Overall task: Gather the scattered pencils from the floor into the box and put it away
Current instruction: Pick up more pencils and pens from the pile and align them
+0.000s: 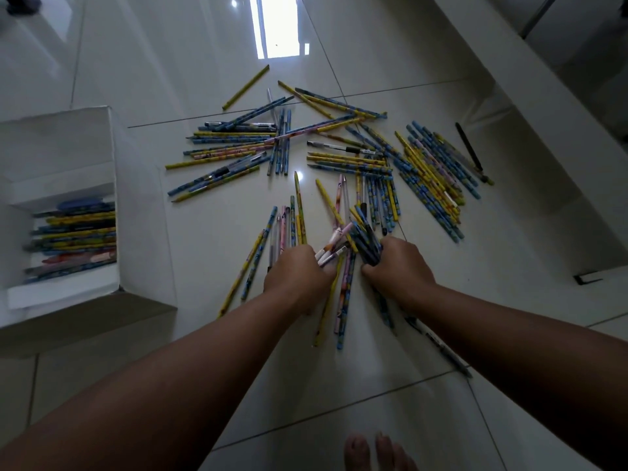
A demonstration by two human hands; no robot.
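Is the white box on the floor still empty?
No, the white box already holds a stack of pencils lying flat inside it.

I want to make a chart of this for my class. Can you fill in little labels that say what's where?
place: shiny tiled floor
left hand: closed on some pencils
right hand: closed on a dark bunch
pencils on floor: many, scattered, mostly yellow and blue
box: white, open, on the person's left, already partly filled
lone yellow pencil: lies apart, at the far edge
job state: not finished
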